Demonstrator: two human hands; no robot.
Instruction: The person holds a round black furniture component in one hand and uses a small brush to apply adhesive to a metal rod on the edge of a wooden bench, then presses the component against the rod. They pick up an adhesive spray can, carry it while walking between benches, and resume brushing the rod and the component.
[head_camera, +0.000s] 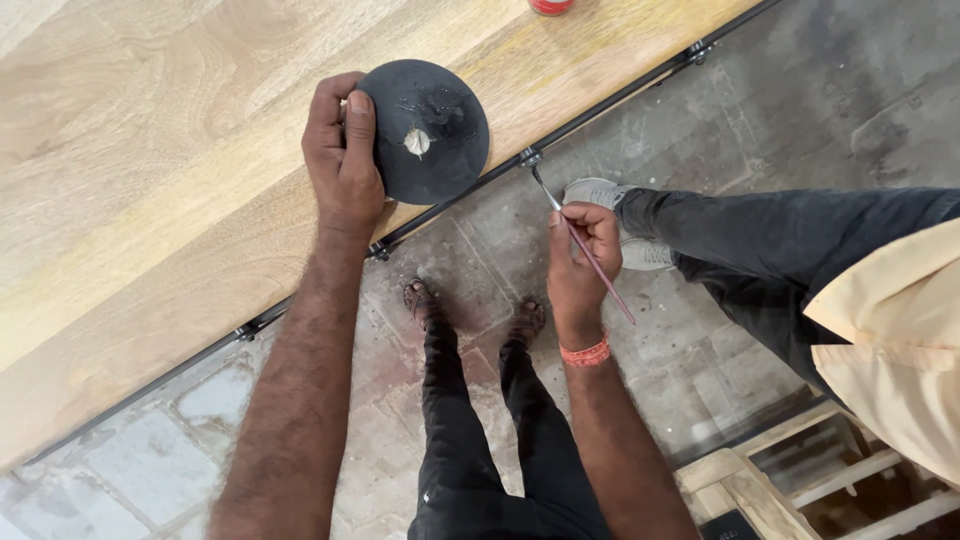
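My left hand (343, 155) grips the rim of a black round disc (430, 130) that rests on the edge of a light wooden tabletop (150, 180); a small blob of pale paste sits at the disc's middle. My right hand (578, 255) pinches a thin paintbrush (585, 250) with a dark red handle. The brush's tip touches a small metal bracket (530, 157) on the black rail along the table's edge.
Another person in dark trousers, grey shoes and a pale yellow shirt (890, 340) stands close on the right. A wooden frame (790, 480) lies at the lower right. A red-lidded container (551, 6) sits at the table's top edge. My own legs stand on a stone floor.
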